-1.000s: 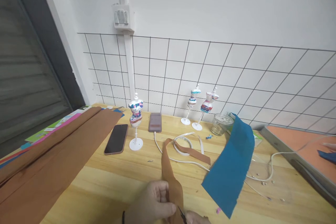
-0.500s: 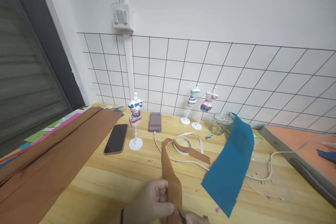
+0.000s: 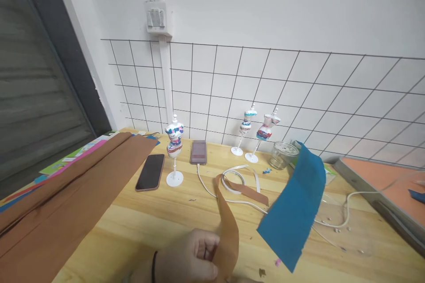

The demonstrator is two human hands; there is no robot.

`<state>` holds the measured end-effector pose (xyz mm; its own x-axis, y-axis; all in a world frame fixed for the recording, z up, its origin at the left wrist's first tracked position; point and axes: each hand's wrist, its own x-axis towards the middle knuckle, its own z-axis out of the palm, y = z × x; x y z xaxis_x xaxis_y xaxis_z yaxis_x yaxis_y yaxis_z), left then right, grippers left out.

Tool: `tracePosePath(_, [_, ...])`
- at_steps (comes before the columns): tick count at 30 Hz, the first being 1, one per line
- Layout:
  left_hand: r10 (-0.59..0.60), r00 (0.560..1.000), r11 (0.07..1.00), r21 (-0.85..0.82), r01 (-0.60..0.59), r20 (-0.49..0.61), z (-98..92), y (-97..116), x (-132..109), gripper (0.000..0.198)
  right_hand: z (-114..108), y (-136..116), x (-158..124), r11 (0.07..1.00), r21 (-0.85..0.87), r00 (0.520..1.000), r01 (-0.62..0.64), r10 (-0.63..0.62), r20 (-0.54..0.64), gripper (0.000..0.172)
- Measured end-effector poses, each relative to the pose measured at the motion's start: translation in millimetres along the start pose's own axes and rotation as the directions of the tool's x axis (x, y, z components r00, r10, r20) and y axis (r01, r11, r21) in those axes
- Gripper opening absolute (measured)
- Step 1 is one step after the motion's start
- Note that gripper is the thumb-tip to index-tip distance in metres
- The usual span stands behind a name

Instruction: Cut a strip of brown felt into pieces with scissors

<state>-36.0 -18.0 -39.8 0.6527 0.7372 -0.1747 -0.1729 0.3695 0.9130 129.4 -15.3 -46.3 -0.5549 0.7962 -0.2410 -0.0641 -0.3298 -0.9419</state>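
My left hand is at the bottom edge of the view, fingers closed on a brown fabric strip. The strip rises from the hand and curls back onto the wooden table, its far end lying by a white tape loop. A black band circles my left wrist. Just right of the strip a blue fabric piece stands tilted above the table. My right hand is out of view below the frame.
A wide brown cloth covers the table's left side. Behind it lie a black phone, three small dress-form figures, a power bank with a white cable, a glass jar, and an orange-topped tray at right.
The view has shifted slightly. The scissors tip and the edge of my right hand, seen earlier under the strip, have dropped out of view. The brown strip now stands a little higher and further right.
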Motion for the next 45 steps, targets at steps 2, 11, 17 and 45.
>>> tracePosePath(2, [-0.021,0.999,0.999,-0.03,0.023,0.049,0.6,-0.9,-1.9,0.022,8.4,5.0,16.2,1.0,0.014,1.0,-0.002,0.002,0.001,0.029])
tracePosePath(11, [-0.034,0.993,0.999,-0.036,0.039,0.111,0.4,-1.7,-4.9,0.035,-2.1,20.7,18.6,0.993,-0.033,0.994,0.111,-0.11,0.017,0.011])
tracePosePath(17, [-0.028,0.994,0.999,-0.043,0.033,0.101,-1.0,-4.0,-3.8,0.033,1.2,19.6,22.6,0.978,-0.098,0.982,0.186,-0.181,0.055,0.021])
tracePosePath(45, [-0.145,0.988,0.98,0.148,0.136,0.049,-5.4,-10.5,-2.9,0.042,32.2,28.5,38.0,0.993,-0.12,0.979,0.017,-0.041,-0.2,0.05])
